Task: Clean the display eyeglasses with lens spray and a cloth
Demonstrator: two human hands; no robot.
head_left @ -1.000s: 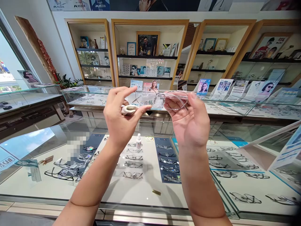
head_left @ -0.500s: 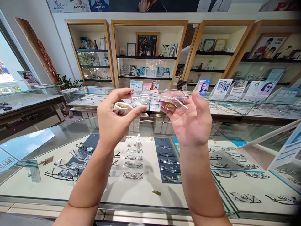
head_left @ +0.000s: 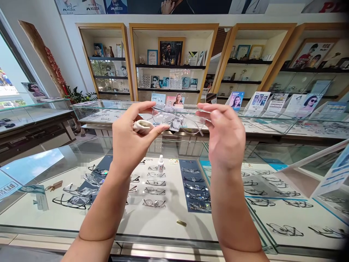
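Observation:
I hold a pair of clear-framed glasses (head_left: 178, 118) up at chest height, above a glass display counter (head_left: 152, 218). My left hand (head_left: 131, 140) pinches the left lens between thumb and forefinger, with a small white cloth (head_left: 143, 126) tucked in the palm. My right hand (head_left: 225, 136) grips the right side of the frame, its back turned to me and the fingers curled over the right lens. A small white tag hangs at the bridge.
Under the counter glass lie rows of glasses (head_left: 155, 182) on white and dark blue trays, and a small spray bottle (head_left: 160, 164). Behind stands another glass case (head_left: 103, 111) with brochures (head_left: 236, 100). Wooden wall shelves (head_left: 170, 65) hold framed pictures.
My right hand has turned over, from palm facing me to back facing me, and now covers the right lens. The left hand has stayed where it was.

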